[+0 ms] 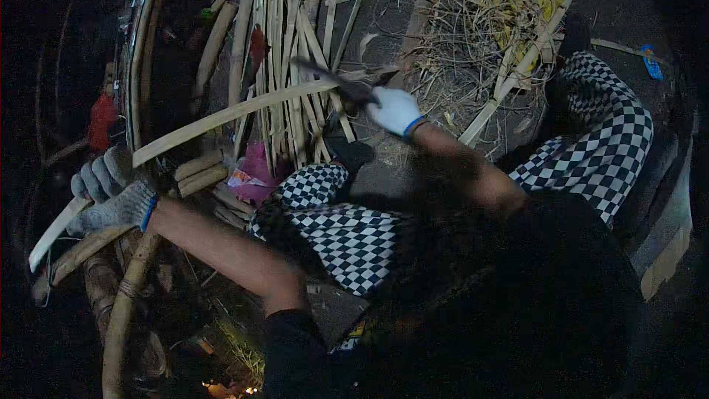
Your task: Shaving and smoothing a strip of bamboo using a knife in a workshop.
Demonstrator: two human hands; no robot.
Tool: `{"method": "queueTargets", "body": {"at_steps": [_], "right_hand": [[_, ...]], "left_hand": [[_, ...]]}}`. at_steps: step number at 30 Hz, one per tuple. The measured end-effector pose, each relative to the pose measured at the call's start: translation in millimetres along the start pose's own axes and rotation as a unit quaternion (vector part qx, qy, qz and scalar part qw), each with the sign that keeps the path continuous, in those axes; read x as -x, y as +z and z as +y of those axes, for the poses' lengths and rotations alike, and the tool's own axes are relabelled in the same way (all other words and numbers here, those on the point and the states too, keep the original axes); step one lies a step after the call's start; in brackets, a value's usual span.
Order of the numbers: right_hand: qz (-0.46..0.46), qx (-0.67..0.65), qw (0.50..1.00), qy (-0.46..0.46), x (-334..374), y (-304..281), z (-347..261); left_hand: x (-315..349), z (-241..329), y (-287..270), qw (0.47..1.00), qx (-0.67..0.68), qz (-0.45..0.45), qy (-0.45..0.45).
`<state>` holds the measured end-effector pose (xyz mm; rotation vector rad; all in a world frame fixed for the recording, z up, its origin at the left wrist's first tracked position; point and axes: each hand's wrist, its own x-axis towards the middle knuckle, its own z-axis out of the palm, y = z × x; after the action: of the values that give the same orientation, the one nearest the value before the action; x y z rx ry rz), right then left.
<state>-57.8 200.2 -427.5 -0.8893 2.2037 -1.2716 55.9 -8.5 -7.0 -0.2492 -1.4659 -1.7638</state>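
Note:
My left hand (pixel 112 196), in a grey knitted glove with a blue cuff, is closed round a long pale strip of split bamboo (pixel 236 112). The strip's near end pokes out past the fingers at the lower left; its far part slants up to the right. My right hand (pixel 396 111), in a white glove with a blue cuff, grips a dark knife (pixel 353 90), smeared by motion. Its blade lies across the strip's far end, apparently touching it; the handle is mostly hidden in the glove.
Many split bamboo strips (pixel 284 44) lie ahead, between my spread legs in checkered trousers (pixel 347 240). Thin shavings (pixel 458 52) are heaped at the far right, with yellow plastic among them. Bamboo poles (pixel 127 303) stand at the lower left, near a small glow (pixel 225 388).

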Motion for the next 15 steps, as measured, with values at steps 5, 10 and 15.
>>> {"method": "queueTargets", "body": {"at_steps": [5, 10, 15], "right_hand": [[-0.087, 0.126, 0.978, 0.139, -2.2, 6.9, 103.8], [-0.042, 0.007, 0.995, 0.090, -7.1, 6.6, -26.7], [-0.009, -0.035, 0.996, -0.085, -8.5, -4.8, -41.0]], "left_hand": [[-3.4, -13.7, -3.7, 1.000, -0.005, -0.020, -0.015], [-4.4, 1.3, -11.4, 0.999, -0.004, -0.010, -0.032], [-12.3, 5.4, -24.0, 0.998, 0.032, -0.030, -0.051]]}}
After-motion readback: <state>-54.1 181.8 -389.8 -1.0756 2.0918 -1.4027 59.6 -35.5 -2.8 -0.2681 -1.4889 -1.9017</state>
